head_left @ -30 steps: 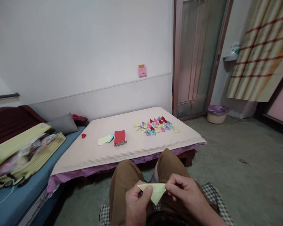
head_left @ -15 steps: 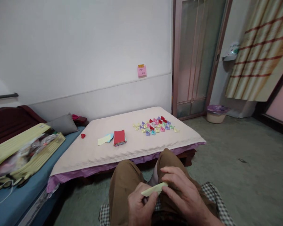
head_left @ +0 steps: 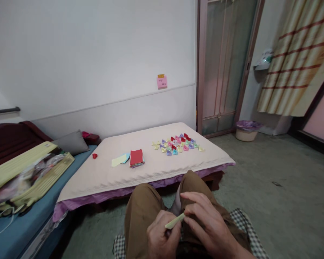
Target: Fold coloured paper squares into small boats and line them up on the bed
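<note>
From the head camera, looking forward and down: a seated person's two hands meet low over the lap. The left hand [head_left: 163,232] pinches a folded slip of pale yellow-green paper [head_left: 174,221] between thumb and curled fingers, its narrow edge tilted up to the right. This grip probably steadies the paper while leaving its upper end free. The right hand [head_left: 207,223] is there, thumb and fingertips drawn close together at that end; whether they grip it or only press is hidden. Working over brown trousers [head_left: 142,208] presumably keeps the paper close to the eyes.

Beyond the knees is a low platform with a cream cloth [head_left: 97,180]. Left of its middle sits a stack of paper squares, red on top [head_left: 136,157]; just beside it, a yellow sheet [head_left: 118,160] overlaps a blue sheet [head_left: 126,158], perhaps for easy reach. Small folded paper pieces [head_left: 175,152] in many colours cluster to the right, seemingly grouped apart from the flat sheets. One red folded piece [head_left: 94,156] lies alone near the left edge.
</note>
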`<state>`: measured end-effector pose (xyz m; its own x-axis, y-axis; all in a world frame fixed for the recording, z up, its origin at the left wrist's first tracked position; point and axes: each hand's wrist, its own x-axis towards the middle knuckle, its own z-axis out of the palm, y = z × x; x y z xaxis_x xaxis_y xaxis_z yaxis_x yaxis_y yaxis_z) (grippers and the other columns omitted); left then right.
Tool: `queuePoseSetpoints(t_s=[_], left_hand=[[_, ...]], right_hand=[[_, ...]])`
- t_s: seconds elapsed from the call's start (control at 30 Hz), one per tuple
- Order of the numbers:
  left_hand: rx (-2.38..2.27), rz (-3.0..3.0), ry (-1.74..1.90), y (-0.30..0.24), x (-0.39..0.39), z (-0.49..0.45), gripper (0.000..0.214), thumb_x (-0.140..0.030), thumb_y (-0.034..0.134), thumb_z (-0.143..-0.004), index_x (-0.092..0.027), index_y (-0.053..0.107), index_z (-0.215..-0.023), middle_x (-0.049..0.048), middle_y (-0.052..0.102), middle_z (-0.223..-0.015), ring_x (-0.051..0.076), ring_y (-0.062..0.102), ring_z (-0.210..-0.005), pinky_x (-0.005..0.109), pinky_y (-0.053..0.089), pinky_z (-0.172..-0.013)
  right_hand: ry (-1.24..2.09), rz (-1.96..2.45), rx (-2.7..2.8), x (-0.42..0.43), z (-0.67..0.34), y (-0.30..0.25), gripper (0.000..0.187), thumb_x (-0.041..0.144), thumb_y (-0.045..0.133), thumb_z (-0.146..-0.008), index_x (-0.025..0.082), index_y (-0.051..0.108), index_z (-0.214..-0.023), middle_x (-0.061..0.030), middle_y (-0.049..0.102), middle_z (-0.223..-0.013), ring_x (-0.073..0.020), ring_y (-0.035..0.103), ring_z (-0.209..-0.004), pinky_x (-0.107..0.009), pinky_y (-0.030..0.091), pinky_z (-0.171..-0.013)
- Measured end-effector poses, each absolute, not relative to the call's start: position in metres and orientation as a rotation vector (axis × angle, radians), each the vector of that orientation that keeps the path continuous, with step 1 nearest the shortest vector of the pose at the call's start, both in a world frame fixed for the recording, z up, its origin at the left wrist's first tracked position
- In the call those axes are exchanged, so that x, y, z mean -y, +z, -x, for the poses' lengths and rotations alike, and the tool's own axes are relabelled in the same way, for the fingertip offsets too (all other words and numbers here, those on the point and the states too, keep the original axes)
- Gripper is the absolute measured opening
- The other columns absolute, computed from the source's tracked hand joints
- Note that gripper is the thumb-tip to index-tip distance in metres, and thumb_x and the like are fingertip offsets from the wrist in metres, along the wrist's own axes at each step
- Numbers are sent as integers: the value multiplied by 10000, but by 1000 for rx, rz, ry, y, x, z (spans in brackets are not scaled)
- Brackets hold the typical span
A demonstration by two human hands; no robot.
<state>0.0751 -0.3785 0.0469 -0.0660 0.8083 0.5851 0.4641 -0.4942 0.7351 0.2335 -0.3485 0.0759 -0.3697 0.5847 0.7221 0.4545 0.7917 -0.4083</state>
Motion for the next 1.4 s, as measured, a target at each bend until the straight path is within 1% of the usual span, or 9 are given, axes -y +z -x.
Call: queuePoseSetpoints(t_s=[0.33,0.4,0.47,0.53,0.6,0.83,1.0,1.17,1.4], left_hand=[[-1425,-1922,1586,42,378,-76,185,-216,551,-832,-182,677,-701,21,627,-615,130,570,-579,214,442,-577],[-1453,-1944,1558,43,378,-75,196,-215,543,-835,-183,665,-686,13,608,-603,125,564,-567,208,431,-563],[-1475,-1963,1551,44,379,-76,220,-214,526,-843,-187,645,-660,6,588,-594,119,552,-556,203,419,-550],[-1469,-1980,1574,45,379,-76,239,-205,502,-856,-189,634,-657,7,586,-605,117,553,-564,201,418,-559],[-1454,-1995,1601,45,380,-76,239,-193,487,-864,-191,637,-679,10,598,-624,116,562,-577,200,419,-574],[-1484,-2076,1586,40,379,-74,207,-170,486,-865,-190,628,-715,10,605,-642,113,575,-586,204,419,-586],[-1495,-2075,1621,39,378,-75,229,-174,470,-873,-195,628,-709,14,614,-636,114,573,-578,205,426,-575],[-1507,-2064,1620,38,378,-76,209,-167,483,-864,-189,629,-716,9,608,-644,113,578,-580,199,420,-578],[-1513,-2053,1620,35,378,-74,168,-152,495,-853,-191,621,-749,2,604,-664,111,583,-603,194,409,-594]], right_hand=[[92,747,2041,348,-233,74,130,80,505,-818,199,546,-788,-108,610,-1077,-235,541,-1024,-384,458,-862],[37,738,2039,348,-232,76,128,87,496,-822,196,549,-781,-106,617,-1022,-227,558,-953,-370,466,-813],[1,750,2038,349,-230,77,141,96,474,-835,192,549,-763,-91,619,-901,-202,567,-827,-331,470,-721],[2,762,2054,350,-229,75,177,101,443,-852,189,540,-734,-63,589,-768,-174,546,-707,-287,449,-631],[32,763,2084,350,-228,72,217,105,409,-872,187,526,-709,-43,551,-695,-160,526,-656,-262,427,-588],[187,767,2140,350,-228,62,221,119,367,-910,186,521,-767,-33,541,-699,-143,526,-641,-234,422,-584],[208,814,2085,349,-227,63,223,130,381,-904,197,510,-735,-25,515,-704,-139,521,-626,-232,422,-571],[316,816,2034,351,-225,62,207,130,396,-902,200,491,-731,-22,516,-699,-141,527,-645,-234,426,-578],[306,821,2048,350,-224,54,215,123,388,-908,187,515,-746,-28,516,-698,-146,525,-644,-245,422,-577]])
